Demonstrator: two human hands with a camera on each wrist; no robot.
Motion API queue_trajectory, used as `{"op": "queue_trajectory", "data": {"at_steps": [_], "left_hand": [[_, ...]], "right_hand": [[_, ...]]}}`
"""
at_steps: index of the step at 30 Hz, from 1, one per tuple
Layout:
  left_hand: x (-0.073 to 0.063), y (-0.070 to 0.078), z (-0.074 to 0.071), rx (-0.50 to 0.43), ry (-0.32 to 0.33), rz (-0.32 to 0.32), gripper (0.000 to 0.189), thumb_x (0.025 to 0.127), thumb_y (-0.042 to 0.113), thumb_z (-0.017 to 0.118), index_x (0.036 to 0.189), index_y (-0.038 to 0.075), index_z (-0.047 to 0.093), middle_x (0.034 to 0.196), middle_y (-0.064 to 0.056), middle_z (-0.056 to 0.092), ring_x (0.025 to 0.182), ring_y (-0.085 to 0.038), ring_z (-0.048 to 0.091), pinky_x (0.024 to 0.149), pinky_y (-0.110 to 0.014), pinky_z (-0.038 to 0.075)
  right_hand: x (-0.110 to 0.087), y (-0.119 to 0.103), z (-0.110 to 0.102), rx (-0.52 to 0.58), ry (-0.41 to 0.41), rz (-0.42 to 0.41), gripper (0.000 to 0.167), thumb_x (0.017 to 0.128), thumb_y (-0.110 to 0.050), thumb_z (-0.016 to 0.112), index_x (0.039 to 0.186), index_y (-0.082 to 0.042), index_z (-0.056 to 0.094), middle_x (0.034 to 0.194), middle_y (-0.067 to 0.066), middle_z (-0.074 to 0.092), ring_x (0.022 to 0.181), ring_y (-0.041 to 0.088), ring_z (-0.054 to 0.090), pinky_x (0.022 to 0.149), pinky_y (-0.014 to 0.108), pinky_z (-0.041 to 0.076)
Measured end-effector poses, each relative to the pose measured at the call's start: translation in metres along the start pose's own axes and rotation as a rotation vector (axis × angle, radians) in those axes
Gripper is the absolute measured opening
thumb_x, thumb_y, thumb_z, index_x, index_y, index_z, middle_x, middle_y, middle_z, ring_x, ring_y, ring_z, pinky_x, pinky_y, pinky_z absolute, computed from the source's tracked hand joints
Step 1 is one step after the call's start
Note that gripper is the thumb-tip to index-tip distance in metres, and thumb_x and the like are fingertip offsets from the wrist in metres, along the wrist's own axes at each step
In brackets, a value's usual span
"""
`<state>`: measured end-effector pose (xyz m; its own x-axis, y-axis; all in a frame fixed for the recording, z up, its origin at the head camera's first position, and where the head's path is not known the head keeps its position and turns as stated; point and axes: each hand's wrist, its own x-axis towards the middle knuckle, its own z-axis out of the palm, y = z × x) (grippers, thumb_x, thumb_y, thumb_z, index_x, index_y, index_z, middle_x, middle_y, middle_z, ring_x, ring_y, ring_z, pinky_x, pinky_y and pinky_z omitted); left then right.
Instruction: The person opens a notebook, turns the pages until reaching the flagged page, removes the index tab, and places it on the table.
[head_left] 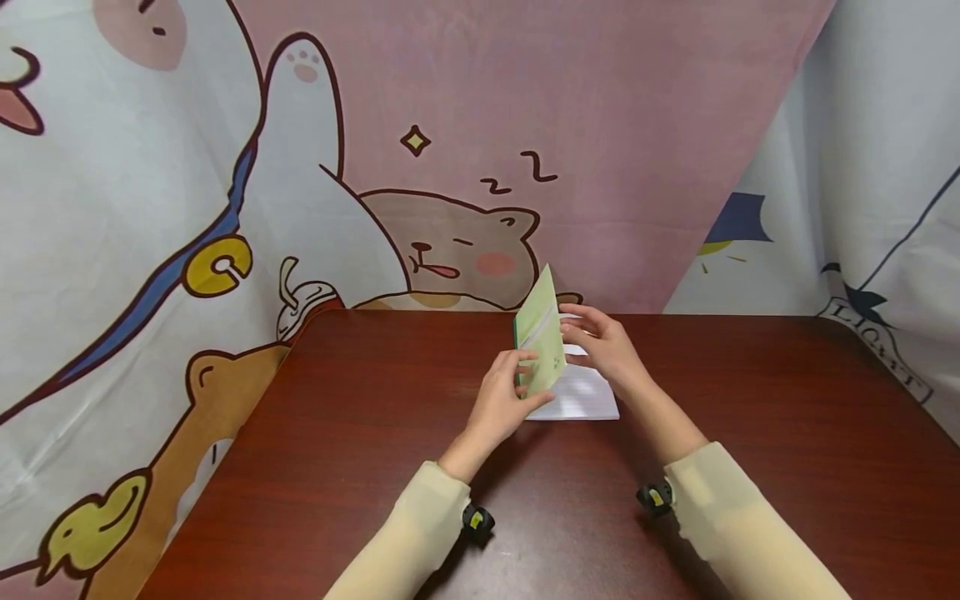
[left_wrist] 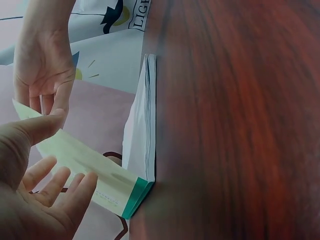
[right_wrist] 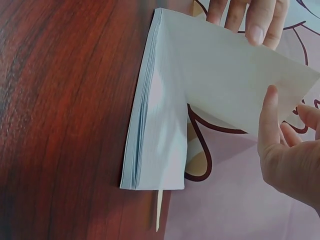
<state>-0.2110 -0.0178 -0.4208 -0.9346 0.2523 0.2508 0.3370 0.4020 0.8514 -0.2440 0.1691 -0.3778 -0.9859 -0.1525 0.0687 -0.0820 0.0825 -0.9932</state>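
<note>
A notebook with a pale green cover (head_left: 542, 333) and white pages (head_left: 581, 396) lies on the table, its cover raised steeply on the left. My left hand (head_left: 504, 396) is at the outer face of that cover, fingers spread and thumb near its edge. In the right wrist view, left fingertips (right_wrist: 256, 32) show along the cover's border. On the inner side, my right hand (head_left: 611, 346) reaches to the cover's free edge with its fingers extended. The left wrist view shows the dark green spine (left_wrist: 136, 197), and a thin ribbon (right_wrist: 159, 210) hangs from the pages in the right wrist view.
The notebook sits toward the back of a dark red-brown wooden table (head_left: 360, 467). Behind it hangs a pink and white cartoon cloth (head_left: 637, 133), which also runs down the left and right sides. Each sleeve carries a small black device (head_left: 477, 523) near the wrist.
</note>
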Motion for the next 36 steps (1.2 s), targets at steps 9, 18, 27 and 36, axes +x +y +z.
{"op": "queue_trajectory", "data": {"at_steps": [9, 18, 27, 36], "left_hand": [[0.000, 0.000, 0.000, -0.029, 0.012, -0.003, 0.053, 0.085, 0.009, 0.079, 0.132, 0.006, 0.056, 0.132, -0.017, 0.055, 0.115, -0.032, 0.063, 0.085, -0.031, 0.059], [-0.002, 0.000, -0.004, -0.100, 0.044, 0.014, 0.046, 0.088, 0.002, 0.073, 0.131, 0.004, 0.056, 0.130, -0.016, 0.055, 0.114, -0.032, 0.063, 0.081, -0.022, 0.058], [-0.003, 0.002, -0.013, -0.099, 0.086, 0.059, 0.046, 0.089, 0.000, 0.070, 0.132, 0.000, 0.054, 0.126, -0.018, 0.056, 0.114, -0.030, 0.063, 0.081, -0.024, 0.058], [-0.002, 0.010, -0.026, -0.104, 0.120, 0.080, 0.051, 0.089, -0.002, 0.067, 0.137, 0.005, 0.051, 0.134, -0.017, 0.055, 0.111, -0.029, 0.064, 0.081, -0.030, 0.060]], "right_hand": [[-0.002, -0.003, 0.006, 0.037, -0.075, -0.032, 0.052, 0.102, -0.008, 0.054, 0.149, 0.004, 0.036, 0.140, 0.033, 0.048, 0.099, 0.002, 0.065, 0.086, 0.033, 0.059], [-0.002, 0.000, 0.006, 0.035, -0.077, -0.034, 0.048, 0.101, -0.006, 0.054, 0.146, 0.004, 0.040, 0.135, 0.029, 0.054, 0.102, 0.010, 0.067, 0.086, 0.033, 0.059], [-0.004, 0.003, 0.001, 0.052, -0.062, -0.024, 0.043, 0.102, -0.008, 0.055, 0.141, 0.005, 0.044, 0.124, 0.013, 0.063, 0.097, 0.004, 0.068, 0.089, 0.035, 0.058], [-0.004, 0.007, -0.006, 0.041, -0.057, -0.025, 0.044, 0.102, -0.011, 0.055, 0.141, 0.006, 0.045, 0.123, 0.012, 0.065, 0.096, 0.002, 0.069, 0.090, 0.035, 0.057]]}}
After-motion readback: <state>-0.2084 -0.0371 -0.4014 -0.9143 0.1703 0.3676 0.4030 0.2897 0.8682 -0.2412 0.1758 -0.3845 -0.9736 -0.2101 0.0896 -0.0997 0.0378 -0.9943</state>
